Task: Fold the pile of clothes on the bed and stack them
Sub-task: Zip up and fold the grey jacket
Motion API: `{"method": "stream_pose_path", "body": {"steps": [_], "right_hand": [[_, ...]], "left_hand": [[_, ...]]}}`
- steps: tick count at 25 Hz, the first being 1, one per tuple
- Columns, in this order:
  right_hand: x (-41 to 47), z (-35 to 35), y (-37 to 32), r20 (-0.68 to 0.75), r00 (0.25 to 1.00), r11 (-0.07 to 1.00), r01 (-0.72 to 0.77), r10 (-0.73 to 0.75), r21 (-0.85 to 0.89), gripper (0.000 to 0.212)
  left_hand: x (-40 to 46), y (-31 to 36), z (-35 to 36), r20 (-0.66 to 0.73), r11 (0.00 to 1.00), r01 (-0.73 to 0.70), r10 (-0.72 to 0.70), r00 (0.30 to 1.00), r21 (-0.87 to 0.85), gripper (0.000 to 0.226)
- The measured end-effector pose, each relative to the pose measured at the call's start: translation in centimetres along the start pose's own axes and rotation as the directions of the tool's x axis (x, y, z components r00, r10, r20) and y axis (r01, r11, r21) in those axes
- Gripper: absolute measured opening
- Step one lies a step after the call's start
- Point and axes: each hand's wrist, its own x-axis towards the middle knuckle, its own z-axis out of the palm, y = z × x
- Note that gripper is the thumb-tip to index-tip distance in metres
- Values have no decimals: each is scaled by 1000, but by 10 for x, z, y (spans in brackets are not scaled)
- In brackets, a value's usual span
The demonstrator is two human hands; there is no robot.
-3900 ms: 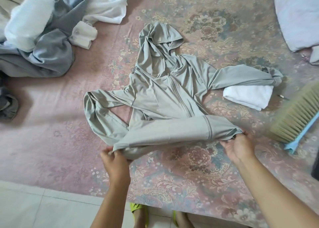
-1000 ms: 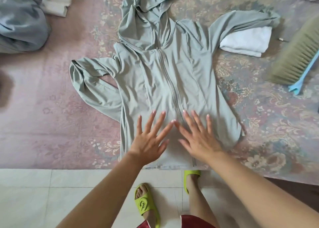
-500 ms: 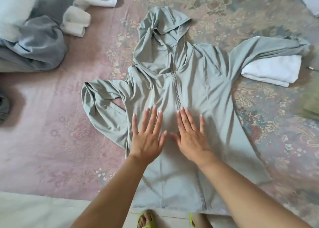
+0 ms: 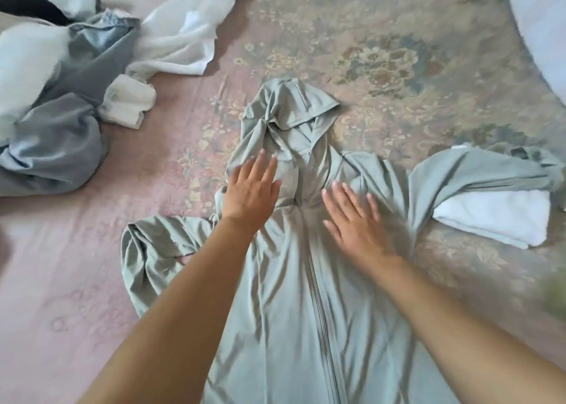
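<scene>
A pale grey-green zip hoodie [image 4: 306, 296] lies front-up on the bed, hood pointing away from me. My left hand [image 4: 251, 194] lies flat with straight fingers on its left shoulder, just under the hood. My right hand [image 4: 355, 217] presses flat on the right chest beside the zipper. The left sleeve [image 4: 147, 250] lies crumpled on the sheet. The right sleeve [image 4: 477, 174] stretches out over a folded white cloth [image 4: 496, 220]. A pile of unfolded clothes [image 4: 55, 103], grey-blue and white, sits at the far left.
The bed has a pink floral sheet [image 4: 92, 281]. A loose white garment [image 4: 190, 33] trails from the pile at the top. A pale pillow or blanket edge [image 4: 542, 24] shows at the top right corner. A blurred greenish thing [image 4: 554, 293] is at the right edge.
Both flat hands have slid up the hoodie from its waist to the shoulders and chest, moving apart. Earlier the hem was folded up and gripped; it now lies spread flat.
</scene>
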Motion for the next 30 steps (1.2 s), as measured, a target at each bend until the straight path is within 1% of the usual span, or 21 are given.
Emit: {"method": "stream_pose_path", "body": {"steps": [2,4,5,7,8,9,10,11,12,14,15,17,19,21,22,24,25,26,27,28,30], "right_hand": [[62,-10,21,11,999,999,-32,33,-19,58],[118,-19,29,16,998,998,-69,69,-4,57],[142,-25,29,24,994,994,-105,104,40,57],[185,-32,27,38,956,935,-291,289,202,59],[206,-36,28,36,891,837,-438,452,328,61],[225,-39,29,65,782,676,-574,620,461,63],[241,-41,30,118,671,516,-659,732,547,64],[254,-42,31,162,609,425,-696,777,578,64],[264,-41,31,168,614,434,-700,771,567,60],[275,-37,26,45,730,616,-606,682,504,41],[278,-35,27,-42,770,682,-536,636,497,32],[286,-37,34,-142,746,651,-452,651,610,26],[303,-51,41,-162,710,583,-402,686,707,20],[329,-73,51,-134,696,507,-363,705,782,22],[345,-87,59,-162,683,491,-320,712,810,25],[378,-115,72,-289,662,555,-231,692,799,28],[393,-124,78,-371,641,631,-232,672,741,24],[406,-125,82,-440,634,718,-278,636,637,26],[417,-120,83,-482,645,791,-353,593,500,39],[422,-107,78,-455,710,837,-385,538,389,51],[416,-68,62,-266,889,921,-319,372,223,57]], "left_hand": [[41,-5,2,69,997,-71,69,995,20,57],[79,-9,7,70,994,-101,98,993,33,57],[97,-12,10,60,997,-69,68,996,20,57],[129,-18,8,25,980,174,-172,985,-98,61],[145,-23,7,5,923,332,-337,941,-193,64],[160,-30,6,12,850,461,-474,881,-256,67],[173,-35,5,16,815,519,-533,846,-260,66],[183,-39,7,1,830,508,-522,853,-233,64],[190,-39,9,-20,869,446,-460,887,-213,59],[194,-38,11,-73,933,297,-317,946,-205,39],[195,-41,12,-99,941,269,-294,951,-207,31],[210,-54,11,-175,927,289,-334,926,-240,36],[234,-65,2,-235,924,287,-346,908,-253,43],[269,-72,-11,-297,949,230,-289,910,-217,49],[288,-75,-21,-335,962,201,-253,908,-182,51],[330,-81,-40,-381,970,159,-219,898,-183,50],[348,-84,-46,-405,965,164,-236,884,-206,49],[360,-83,-49,-431,957,198,-273,860,-211,49],[364,-80,-46,-451,953,240,-299,841,-185,51],[363,-75,-35,-439,963,243,-269,857,-116,53],[341,-62,4,-251,995,78,-60,966,62,56]]}}
